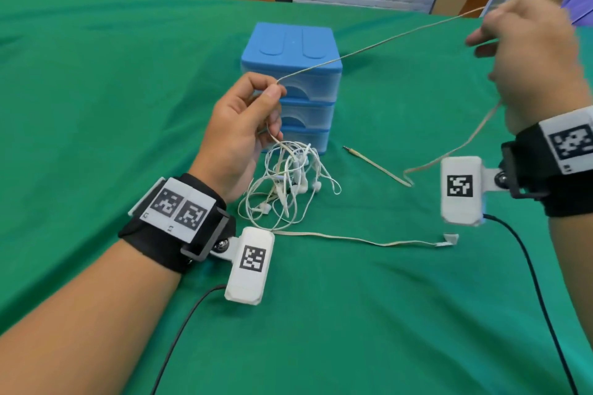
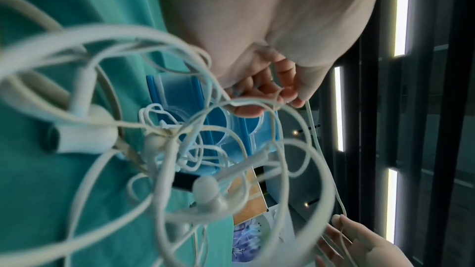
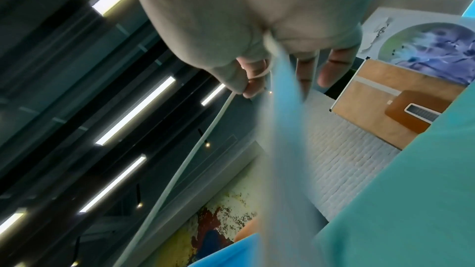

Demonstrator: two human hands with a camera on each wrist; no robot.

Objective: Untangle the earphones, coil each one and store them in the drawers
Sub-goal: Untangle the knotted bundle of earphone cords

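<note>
Green cloth (image 1: 96, 90) covers the table. A blue drawer unit (image 1: 290, 51) w/ 3 clear-fronted drawers, all pushed in, stands near the middle. Just in front of it, touching its base, lies a tangle of white earphones (image 1: 288, 183), buds and loops knotted together.

L hand (image 1: 240, 131) is raised over the tangle, thumb and forefinger pinching a beige flat cable (image 1: 369, 48); a strand drops from the same hand down into the knot. From the pinch the cable runs taut up and to the R, passing over the drawer unit, to the R hand (image 1: 532, 54), which is lifted well above the table and blurred. R hand pinches the cable btwn thumb and forefinger, other fingers loosely spread. Below the R hand the cable hangs slack, bends back on the cloth and ends in a jack plug (image 1: 348, 148) lying R of the drawers.

Another beige strand (image 1: 369, 240) lies on the cloth, running R from the tangle's near edge to a small flat end piece.
</note>
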